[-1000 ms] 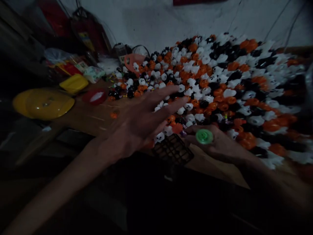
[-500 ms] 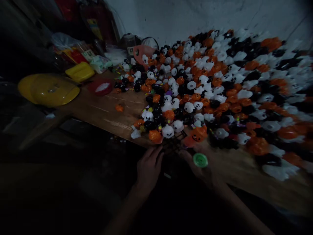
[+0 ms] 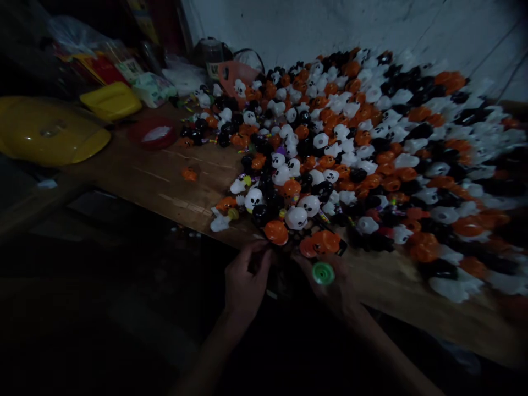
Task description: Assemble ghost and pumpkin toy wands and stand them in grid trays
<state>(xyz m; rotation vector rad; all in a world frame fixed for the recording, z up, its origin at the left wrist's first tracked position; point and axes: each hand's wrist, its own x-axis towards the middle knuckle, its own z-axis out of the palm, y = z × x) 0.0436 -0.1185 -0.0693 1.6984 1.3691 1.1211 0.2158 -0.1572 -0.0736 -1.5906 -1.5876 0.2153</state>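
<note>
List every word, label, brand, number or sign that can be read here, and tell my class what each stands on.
No text reads with certainty.
Jar, label: dark characters, perhaps ending in "K"; too small to confirm.
Yellow label on a dark red object, top edge: too blurred.
Green-and-white packet: any print is too blurred.
White ghost pieces: faces, no readable words.

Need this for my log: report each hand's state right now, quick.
Left hand: half-curled; too dark to tell whether it grips anything.
Right hand: closed, holding a green round-ended thing.

Left hand (image 3: 246,281) now at table edge (image 3: 177,210)
</note>
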